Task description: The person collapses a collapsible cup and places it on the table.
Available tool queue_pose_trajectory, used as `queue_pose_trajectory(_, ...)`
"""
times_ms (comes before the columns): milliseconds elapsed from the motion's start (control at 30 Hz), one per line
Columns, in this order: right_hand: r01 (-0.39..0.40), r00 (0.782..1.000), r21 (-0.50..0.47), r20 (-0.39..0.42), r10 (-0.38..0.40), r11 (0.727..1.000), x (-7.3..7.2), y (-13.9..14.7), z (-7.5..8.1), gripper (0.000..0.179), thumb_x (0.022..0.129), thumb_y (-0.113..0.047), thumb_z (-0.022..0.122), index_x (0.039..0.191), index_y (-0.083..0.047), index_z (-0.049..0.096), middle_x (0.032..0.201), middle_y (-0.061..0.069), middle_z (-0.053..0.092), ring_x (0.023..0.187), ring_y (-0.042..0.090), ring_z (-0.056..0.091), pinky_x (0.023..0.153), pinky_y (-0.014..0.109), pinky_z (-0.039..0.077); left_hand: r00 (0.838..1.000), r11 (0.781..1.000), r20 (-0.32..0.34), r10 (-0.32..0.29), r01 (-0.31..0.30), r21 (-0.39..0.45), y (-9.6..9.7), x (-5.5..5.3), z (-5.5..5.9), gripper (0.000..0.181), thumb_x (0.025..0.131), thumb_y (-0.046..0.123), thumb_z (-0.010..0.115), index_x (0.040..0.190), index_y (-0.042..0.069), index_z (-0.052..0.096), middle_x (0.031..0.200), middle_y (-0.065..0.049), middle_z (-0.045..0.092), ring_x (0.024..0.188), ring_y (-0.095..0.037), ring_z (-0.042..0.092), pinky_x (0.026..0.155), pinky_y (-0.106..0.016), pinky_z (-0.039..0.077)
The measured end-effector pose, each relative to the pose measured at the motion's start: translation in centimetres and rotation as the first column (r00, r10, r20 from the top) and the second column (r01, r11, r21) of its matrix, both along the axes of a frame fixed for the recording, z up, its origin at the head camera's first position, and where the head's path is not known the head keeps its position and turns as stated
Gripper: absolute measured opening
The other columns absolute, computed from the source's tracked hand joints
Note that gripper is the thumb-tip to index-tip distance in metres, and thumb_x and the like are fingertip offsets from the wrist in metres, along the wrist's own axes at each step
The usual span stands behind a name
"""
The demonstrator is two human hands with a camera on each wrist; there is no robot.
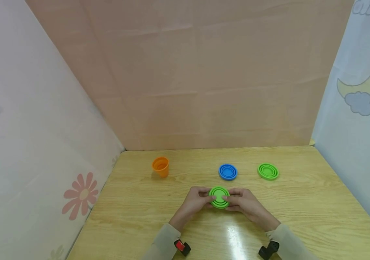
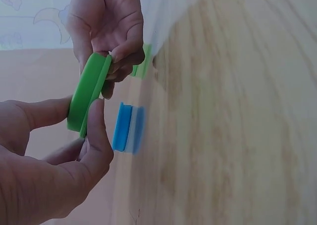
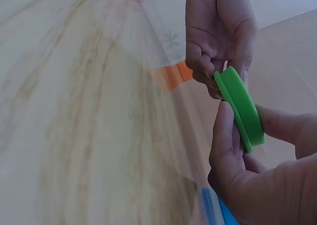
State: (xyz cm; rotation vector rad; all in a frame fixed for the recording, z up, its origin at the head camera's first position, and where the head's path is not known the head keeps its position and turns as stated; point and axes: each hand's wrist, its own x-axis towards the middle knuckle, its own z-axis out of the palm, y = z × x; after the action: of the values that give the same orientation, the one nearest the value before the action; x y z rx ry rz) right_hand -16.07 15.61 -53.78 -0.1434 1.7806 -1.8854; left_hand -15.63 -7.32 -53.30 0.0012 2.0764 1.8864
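Both hands hold one flat, collapsed green folding cup (image 1: 219, 202) above the near part of the table. Its ringed face is turned up toward the head camera. On the left side my left hand (image 1: 195, 200) pinches the rim, thumb on the face and fingers behind. My right hand (image 1: 246, 204) grips the opposite side in the same way. In the left wrist view the green cup (image 2: 90, 93) appears edge-on and tilted between the two hands. The right wrist view also shows the green cup (image 3: 241, 108) from its side, still flat.
Beyond the hands, a collapsed blue cup (image 1: 228, 172) and another collapsed green cup (image 1: 268, 171) lie on the wooden table (image 1: 133, 209). An expanded orange cup (image 1: 161, 166) stands at the back left. Printed cloth walls enclose the table's left, back and right sides.
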Motion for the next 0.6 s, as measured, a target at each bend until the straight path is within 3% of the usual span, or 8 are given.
queue_pose_trajectory(333,0.012,1.0,0.001,-0.005,-0.012,1.0,-0.04,-0.08,-0.26,0.056,0.101,-0.019,0.072,0.139,0.017,0.054,0.112,0.008,0.075,0.098,0.018,0.076,0.087,0.035,0.067,1.0,1.0,0.018,-0.006,0.006,0.005,-0.29,-0.21,0.04,0.035,0.093,0.005,0.079,0.126,-0.003,0.073,0.103,-0.011,0.074,0.082,-0.012,0.072,0.076,-0.029,0.068)
queue_pose_trajectory(600,0.027,0.999,-0.003,-0.024,-0.027,1.0,0.0,-0.08,-0.2,0.057,0.1,-0.019,0.073,0.14,0.016,0.053,0.113,0.008,0.076,0.099,0.017,0.076,0.09,0.037,0.067,0.998,0.999,0.067,-0.012,0.01,0.036,-0.58,0.14,0.78,0.037,0.094,0.008,0.078,0.129,-0.001,0.071,0.105,-0.012,0.078,0.084,-0.015,0.075,0.08,-0.033,0.068)
